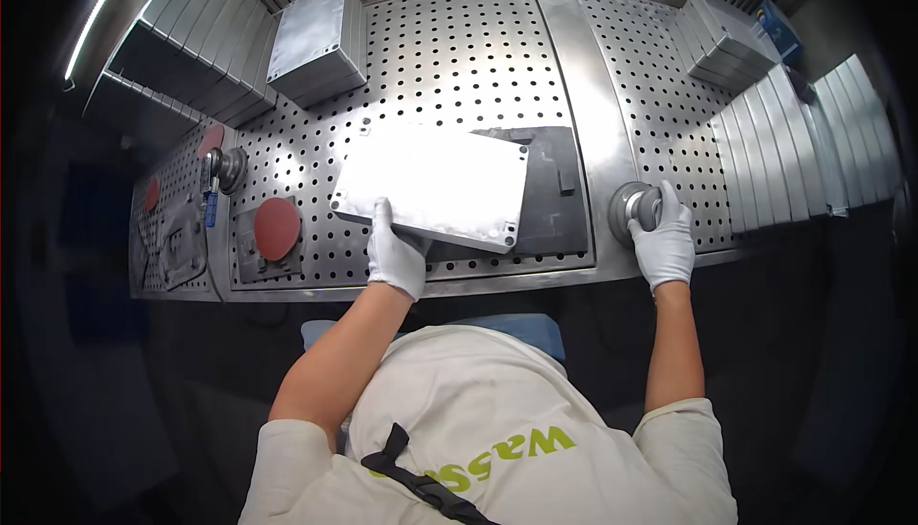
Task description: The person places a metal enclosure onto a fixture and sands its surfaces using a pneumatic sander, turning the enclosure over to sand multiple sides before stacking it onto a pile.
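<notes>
My left hand (396,252), in a white glove, grips the near edge of a bright rectangular metal plate (435,184), thumb on top and fingers hidden beneath. The plate is turned slightly and lies over part of a dark grey mat (557,190) on the perforated metal bench. At the right, my right hand (663,238), also gloved in white, is closed round the side of a round grey sander-like tool (631,211), which rests by the bench's metal strip.
Metal blocks (311,44) stand at the back left, with another stack (724,42) at the back right. Rows of metal plates (770,147) line the right side. A red disc (277,229) and a second round tool (229,170) are on the left.
</notes>
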A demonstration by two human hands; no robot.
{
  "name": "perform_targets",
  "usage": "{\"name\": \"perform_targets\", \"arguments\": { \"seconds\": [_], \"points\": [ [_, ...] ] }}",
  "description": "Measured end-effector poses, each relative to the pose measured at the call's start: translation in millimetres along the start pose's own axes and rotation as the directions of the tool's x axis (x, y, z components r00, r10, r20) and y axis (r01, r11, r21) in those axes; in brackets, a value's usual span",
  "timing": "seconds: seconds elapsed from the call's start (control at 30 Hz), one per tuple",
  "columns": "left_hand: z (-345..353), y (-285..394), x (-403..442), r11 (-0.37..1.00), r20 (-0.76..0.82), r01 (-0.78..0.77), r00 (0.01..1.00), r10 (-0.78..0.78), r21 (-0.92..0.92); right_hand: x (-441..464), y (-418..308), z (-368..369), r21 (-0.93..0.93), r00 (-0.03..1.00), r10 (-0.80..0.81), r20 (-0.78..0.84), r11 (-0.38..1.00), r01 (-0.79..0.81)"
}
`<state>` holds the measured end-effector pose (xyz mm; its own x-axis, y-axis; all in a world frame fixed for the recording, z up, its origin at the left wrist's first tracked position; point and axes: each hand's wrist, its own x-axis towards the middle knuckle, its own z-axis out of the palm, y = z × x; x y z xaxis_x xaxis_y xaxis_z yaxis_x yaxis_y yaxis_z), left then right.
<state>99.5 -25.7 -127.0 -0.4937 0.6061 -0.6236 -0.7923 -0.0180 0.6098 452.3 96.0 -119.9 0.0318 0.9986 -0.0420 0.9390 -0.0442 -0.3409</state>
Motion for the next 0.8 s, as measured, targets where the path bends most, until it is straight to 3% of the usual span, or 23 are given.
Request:
{"name": "perform_targets", "arguments": {
  "seconds": [0.03, 0.17, 0.33, 0.43, 0.53, 0.73, 0.8],
  "points": [
    [2, 1, -12, 0.994, -0.044, 0.095, 0.995, -0.093, 0.057, 1, 0, 0, 0.0, 1.0, 0.0, -0.001, 1.0, 0.0],
    [-29, -20, -9, 0.875, 0.192, 0.473, 0.854, -0.484, 0.102, 2, 2, 4, -0.002, 1.0, -0.001, -0.011, 1.0, 0.001],
    [-10, -26, -18, 0.828, 0.157, 0.486, 0.828, -0.539, 0.278, 0, 4, 5, 0.011, 1.0, -0.005, -0.029, 1.0, 0.005],
    [-3, -10, -28, 0.658, 0.087, 0.339, 0.847, -0.525, 0.672, 0, 4, 5, 0.009, 1.0, 0.0, -0.03, 1.0, 0.0],
    [-9, -1, -23, 0.526, 0.09, 0.208, 0.87, -0.484, 0.825, 0, -4, 2, 0.002, 1.0, 0.017, -0.007, 1.0, -0.017],
    [-18, -6, -17, 0.536, 0.059, 0.205, 0.899, -0.433, 0.819, 0, 2, 4, -0.005, 1.0, -0.007, -0.025, 1.0, 0.007],
    [-17, -1, -23, 0.45, 0.117, 0.11, 0.886, -0.448, 0.886, 0, 1, 4, 0.003, 1.0, 0.0, -0.026, 1.0, 0.0]
  ]
}}
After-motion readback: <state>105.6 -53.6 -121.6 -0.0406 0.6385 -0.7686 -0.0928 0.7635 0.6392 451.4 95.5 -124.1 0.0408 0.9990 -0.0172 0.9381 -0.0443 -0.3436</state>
